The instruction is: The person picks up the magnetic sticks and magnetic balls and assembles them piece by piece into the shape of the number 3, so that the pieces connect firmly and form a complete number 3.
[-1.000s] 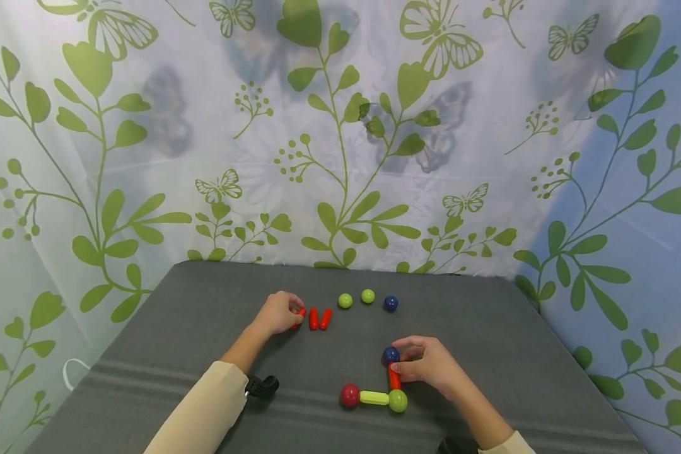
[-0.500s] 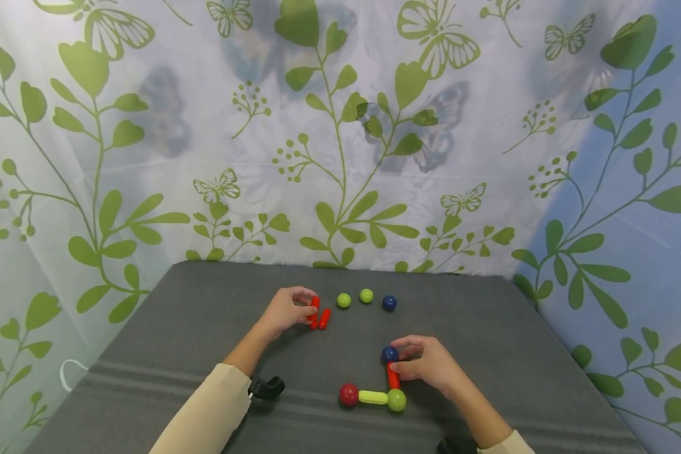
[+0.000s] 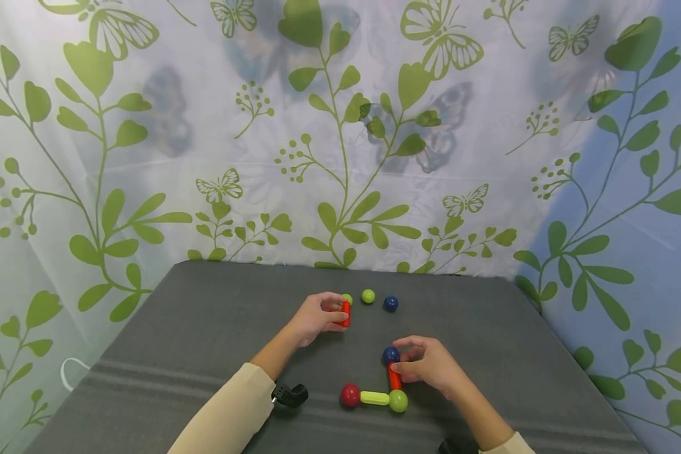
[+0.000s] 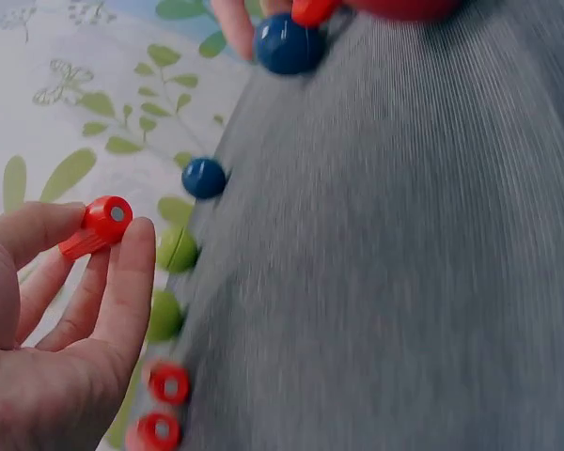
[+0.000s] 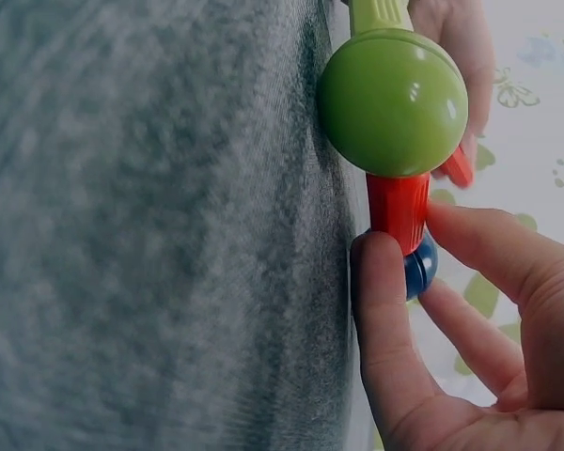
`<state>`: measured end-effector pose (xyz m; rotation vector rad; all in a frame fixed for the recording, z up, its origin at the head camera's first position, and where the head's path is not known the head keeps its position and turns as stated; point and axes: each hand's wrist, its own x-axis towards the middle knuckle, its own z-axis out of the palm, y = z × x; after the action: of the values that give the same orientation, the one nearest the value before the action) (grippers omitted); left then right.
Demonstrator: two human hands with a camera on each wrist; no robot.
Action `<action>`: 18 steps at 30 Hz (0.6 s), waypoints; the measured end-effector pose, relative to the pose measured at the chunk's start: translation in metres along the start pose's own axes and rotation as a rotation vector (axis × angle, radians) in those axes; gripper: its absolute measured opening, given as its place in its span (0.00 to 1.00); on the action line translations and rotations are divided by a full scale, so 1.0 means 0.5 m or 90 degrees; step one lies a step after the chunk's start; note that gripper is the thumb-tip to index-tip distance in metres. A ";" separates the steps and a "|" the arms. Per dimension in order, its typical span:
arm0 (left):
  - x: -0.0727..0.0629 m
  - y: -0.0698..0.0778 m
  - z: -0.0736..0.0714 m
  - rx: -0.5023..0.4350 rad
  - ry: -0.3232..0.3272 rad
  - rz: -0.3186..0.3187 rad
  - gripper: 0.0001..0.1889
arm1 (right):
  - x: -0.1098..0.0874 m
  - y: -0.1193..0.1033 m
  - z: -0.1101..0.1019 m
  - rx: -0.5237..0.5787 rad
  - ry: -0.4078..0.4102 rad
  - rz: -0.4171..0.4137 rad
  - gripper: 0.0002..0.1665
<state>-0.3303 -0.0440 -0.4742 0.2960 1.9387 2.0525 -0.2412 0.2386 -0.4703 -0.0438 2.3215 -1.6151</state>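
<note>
My left hand [image 3: 318, 318] pinches a red magnetic rod [image 3: 346, 313] between thumb and fingers. In the left wrist view the rod [image 4: 99, 225] shows a metal disc at its end. My right hand [image 3: 431, 364] pinches another red rod [image 5: 399, 211], which joins a blue ball [image 3: 391, 355] to a green ball [image 3: 398, 401]. From that green ball a yellow-green rod [image 3: 374, 398] runs left to a red ball [image 3: 350, 395]. This joined shape lies on the grey table.
Two loose red rods [image 4: 164, 406] lie near my left hand, hidden behind it in the head view. At the back sit two small green balls [image 3: 367, 296], one partly covered, and a dark blue ball [image 3: 391, 304]. A leaf-patterned curtain [image 3: 340, 157] borders the grey table [image 3: 204, 302].
My left hand picked up the leftmost red rod and carried it right, past the other two rods, toward the green balls. The right hand and the joined shape have stayed put.
</note>
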 end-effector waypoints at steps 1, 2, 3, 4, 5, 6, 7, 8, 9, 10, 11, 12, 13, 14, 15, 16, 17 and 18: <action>0.004 0.000 0.009 -0.008 -0.004 -0.005 0.26 | 0.000 -0.001 0.001 0.001 -0.001 0.004 0.33; 0.007 0.000 0.018 -0.013 -0.007 -0.010 0.25 | 0.000 -0.001 0.001 0.001 -0.001 0.007 0.34; 0.011 0.000 0.026 -0.019 -0.009 -0.017 0.25 | 0.000 -0.002 0.002 0.001 -0.002 0.008 0.34; 0.015 0.000 0.036 -0.018 -0.012 -0.021 0.24 | -0.001 -0.002 0.002 0.001 -0.001 0.010 0.34; 0.020 0.000 0.045 -0.018 -0.015 -0.028 0.23 | -0.001 -0.002 0.002 0.000 0.000 0.010 0.34; 0.023 0.000 0.054 -0.015 -0.018 -0.033 0.22 | -0.001 -0.002 0.002 0.000 0.002 0.010 0.34; 0.027 0.000 0.063 -0.012 -0.019 -0.040 0.21 | -0.001 -0.002 0.002 0.000 0.003 0.009 0.34; 0.029 0.000 0.071 -0.004 -0.021 -0.043 0.21 | -0.001 -0.001 0.003 0.000 0.005 0.010 0.34; 0.032 0.000 0.079 0.000 -0.022 -0.049 0.21 | -0.002 -0.002 0.003 -0.001 0.007 0.009 0.33; 0.034 0.001 0.087 0.006 -0.025 -0.054 0.21 | -0.001 -0.001 0.003 -0.001 0.008 0.009 0.33; 0.036 0.002 0.095 0.010 -0.026 -0.059 0.21 | -0.002 -0.002 0.003 0.001 0.007 0.007 0.33; 0.037 0.002 0.103 0.018 -0.028 -0.064 0.21 | -0.001 -0.002 0.003 0.003 0.006 0.006 0.33; 0.039 0.003 0.110 0.025 -0.030 -0.068 0.21 | -0.002 -0.002 0.003 0.005 0.005 0.004 0.33; 0.040 0.003 0.117 0.034 -0.032 -0.071 0.20 | -0.002 -0.002 0.003 0.005 0.003 0.003 0.33; 0.042 0.004 0.123 0.039 -0.034 -0.076 0.20 | -0.002 -0.003 0.002 0.007 0.002 0.001 0.32; 0.043 0.004 0.129 0.047 -0.035 -0.079 0.20 | -0.002 -0.003 0.002 0.009 0.000 -0.001 0.33; 0.045 0.003 0.135 0.054 -0.034 -0.080 0.19 | -0.002 -0.003 0.001 0.011 -0.001 -0.002 0.33; 0.048 0.003 0.140 0.059 -0.035 -0.080 0.19 | -0.003 -0.003 0.001 0.010 -0.001 -0.002 0.33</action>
<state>-0.3280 0.0297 -0.4694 0.2407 1.9698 1.8608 -0.2400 0.2379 -0.4690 -0.0463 2.3077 -1.6348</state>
